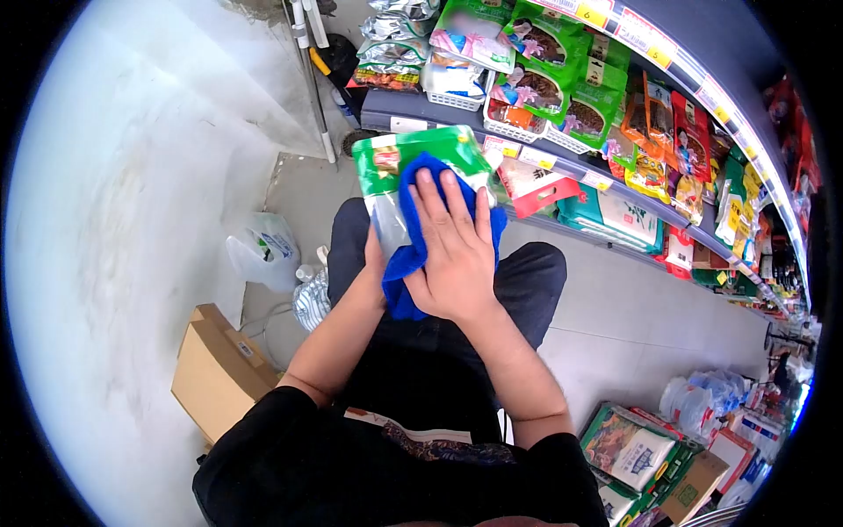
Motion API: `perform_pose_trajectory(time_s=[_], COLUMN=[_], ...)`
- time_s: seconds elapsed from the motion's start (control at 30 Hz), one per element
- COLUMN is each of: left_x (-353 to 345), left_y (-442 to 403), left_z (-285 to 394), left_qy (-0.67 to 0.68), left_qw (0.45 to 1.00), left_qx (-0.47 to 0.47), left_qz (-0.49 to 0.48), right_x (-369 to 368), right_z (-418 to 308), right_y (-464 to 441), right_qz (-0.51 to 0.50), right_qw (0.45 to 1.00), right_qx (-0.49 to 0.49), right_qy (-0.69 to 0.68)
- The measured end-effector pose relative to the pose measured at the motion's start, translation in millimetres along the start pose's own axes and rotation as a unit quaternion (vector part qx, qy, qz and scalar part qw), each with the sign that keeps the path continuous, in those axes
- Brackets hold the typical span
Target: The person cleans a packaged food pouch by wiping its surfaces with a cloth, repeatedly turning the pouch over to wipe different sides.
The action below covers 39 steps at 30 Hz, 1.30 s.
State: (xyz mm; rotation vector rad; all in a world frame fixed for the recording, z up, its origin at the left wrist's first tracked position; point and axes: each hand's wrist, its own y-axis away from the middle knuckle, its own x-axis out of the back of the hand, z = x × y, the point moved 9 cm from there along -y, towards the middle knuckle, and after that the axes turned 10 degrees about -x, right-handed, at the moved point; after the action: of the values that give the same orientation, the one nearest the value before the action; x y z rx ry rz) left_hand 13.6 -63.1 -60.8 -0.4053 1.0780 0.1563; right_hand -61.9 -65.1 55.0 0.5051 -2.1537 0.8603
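Note:
A green and white plastic food bag [386, 165] is held above my lap, tilted, with its green top edge away from me. My left hand [375, 255] supports the bag's left side from below; its fingers are mostly hidden behind the bag and the cloth. A bunched blue cloth [406, 285] lies over the middle of the bag. My right hand [452, 250] rests flat on this cloth, fingers stretched out and slightly apart, pressing it against the bag. The bag's lower part is covered by the cloth and my hand.
Ahead and right, a store shelf [404, 110] carries several green food bags [531, 88] and white baskets [514, 123]. A cardboard box [219, 373] and a white plastic bag [265, 250] stand at left. Packages [628, 452] and water bottles [694, 404] sit at lower right.

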Motion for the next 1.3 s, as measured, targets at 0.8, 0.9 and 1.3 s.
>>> perform_pose_trajectory(time_s=[0.8,0.9,1.3], left_x=[-72.1,-65.3,-67.5], left_y=[-19.6,-23.2,-30.0], left_z=[-9.3,-8.4,1.7], left_qy=[-0.61,-0.66,-0.758], left_qw=[0.771,0.729,0.642], left_qx=[-0.093,-0.118,-0.097], left_qz=[-0.159,-0.142,-0.061], right_x=[-79.1,-75.0,-84.4], right_z=[103.6,97.0,114.2], right_y=[80.2,77.3,92.0], right_qz=[-0.013,-0.009,0.017], right_qw=[0.53,0.519,0.654], right_qx=[-0.505,-0.472,-0.433], right_qy=[-0.681,-0.713,-0.62])
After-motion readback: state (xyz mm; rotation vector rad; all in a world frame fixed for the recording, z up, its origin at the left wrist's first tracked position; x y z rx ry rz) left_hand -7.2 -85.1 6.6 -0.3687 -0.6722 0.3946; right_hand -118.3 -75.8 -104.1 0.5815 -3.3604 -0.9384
